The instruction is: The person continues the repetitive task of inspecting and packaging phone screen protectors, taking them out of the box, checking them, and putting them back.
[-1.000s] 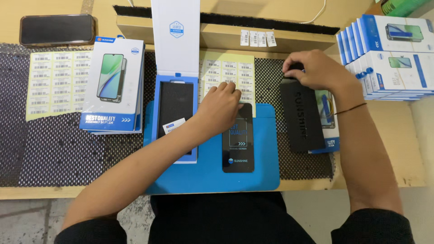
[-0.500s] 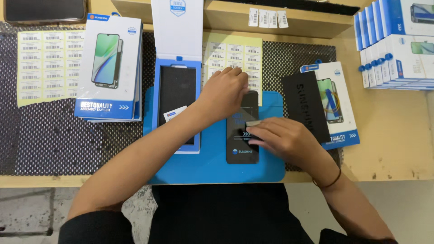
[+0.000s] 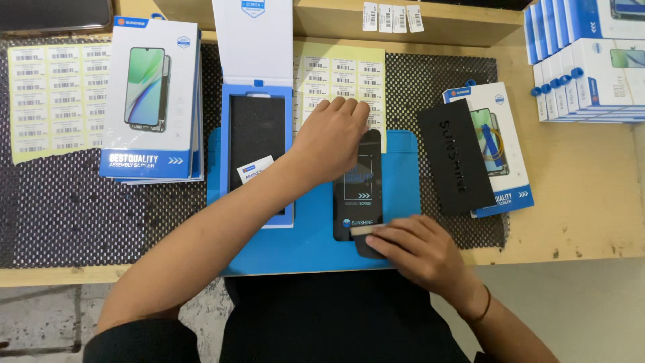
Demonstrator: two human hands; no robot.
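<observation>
Bench: pale wooden top point(image 3: 578, 202) with a raised wooden shelf point(image 3: 463, 27) along the back edge.
Covering: black mesh mat point(image 3: 74, 208) across most of the top.
Floor: grey concrete point(image 3: 47, 316), stained, below the front edge.

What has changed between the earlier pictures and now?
The right hand left the black foam pad on the right and came down to the lower end of the dark screen, where it presses a small pale piece. The left hand stayed on the screen's upper end.
</observation>
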